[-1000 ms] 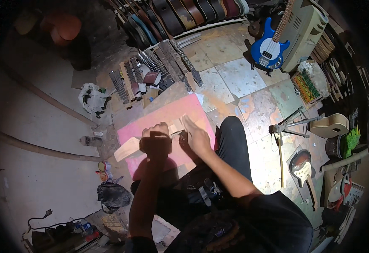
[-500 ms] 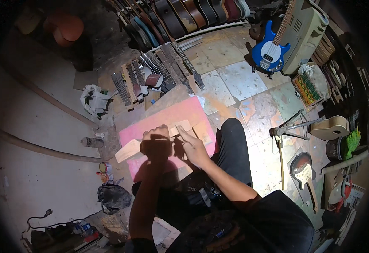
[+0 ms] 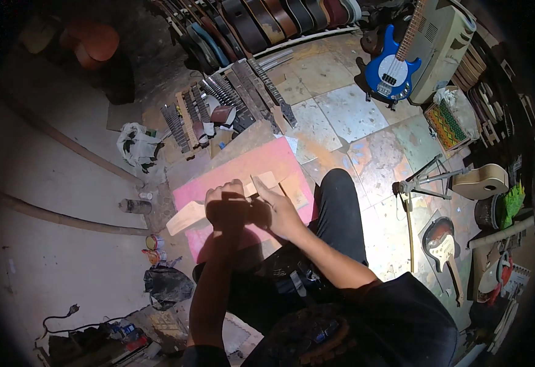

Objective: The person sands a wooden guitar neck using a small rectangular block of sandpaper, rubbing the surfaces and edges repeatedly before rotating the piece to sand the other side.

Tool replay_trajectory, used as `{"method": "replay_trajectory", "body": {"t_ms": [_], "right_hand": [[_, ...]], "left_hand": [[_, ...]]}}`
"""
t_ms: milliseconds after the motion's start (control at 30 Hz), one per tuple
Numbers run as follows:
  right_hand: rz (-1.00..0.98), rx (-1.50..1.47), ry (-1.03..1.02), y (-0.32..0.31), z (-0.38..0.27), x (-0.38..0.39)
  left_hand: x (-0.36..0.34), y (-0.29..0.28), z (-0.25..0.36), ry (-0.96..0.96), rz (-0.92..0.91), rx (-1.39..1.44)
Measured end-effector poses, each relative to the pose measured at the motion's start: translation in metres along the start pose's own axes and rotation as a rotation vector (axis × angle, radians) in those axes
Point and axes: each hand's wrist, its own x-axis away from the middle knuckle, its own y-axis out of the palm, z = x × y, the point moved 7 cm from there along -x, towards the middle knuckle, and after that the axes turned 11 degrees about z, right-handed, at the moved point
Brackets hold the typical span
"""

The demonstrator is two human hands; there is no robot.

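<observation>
Curling over the middle of a pale wooden piece (image 3: 187, 219), the left grip (image 3: 226, 205) is folded tight as a fist around it, deep in shadow. Out to the left of that fist the wood shows a broad, tapering end; its other end reaches past the fist to the right. The right grip (image 3: 281, 216) sits just beside, a straightened digit laid against the wood; its other fingers are hidden, so whether they pinch anything cannot be told. Under both grips spreads a pink board (image 3: 261, 156), dusted tan. Right of the right grip rises a dark-trousered knee (image 3: 339, 208); farther that way are a tripod (image 3: 403, 188) and an acoustic guitar (image 3: 475, 182). Ahead of the left grip lie fretted necks (image 3: 246, 85), with a row of guitar bodies (image 3: 267, 24) beyond. A blue bass (image 3: 393, 68) stands ahead and right of both grips. Left of the left grip, near the wall, is a bottle (image 3: 135, 206).
</observation>
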Motion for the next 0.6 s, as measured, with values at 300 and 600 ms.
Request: {"method": "replay_trajectory", "body": {"t_ms": [300, 600], "right_hand": [[-0.021, 0.005, 0.047, 0.004, -0.001, 0.001], [0.116, 0.154, -0.131, 0.000, 0.027, 0.005]], "left_hand": [[0.007, 0.012, -0.003, -0.014, 0.036, 0.002], [-0.006, 0.006, 0.000, -0.052, -0.138, 0.003]]}}
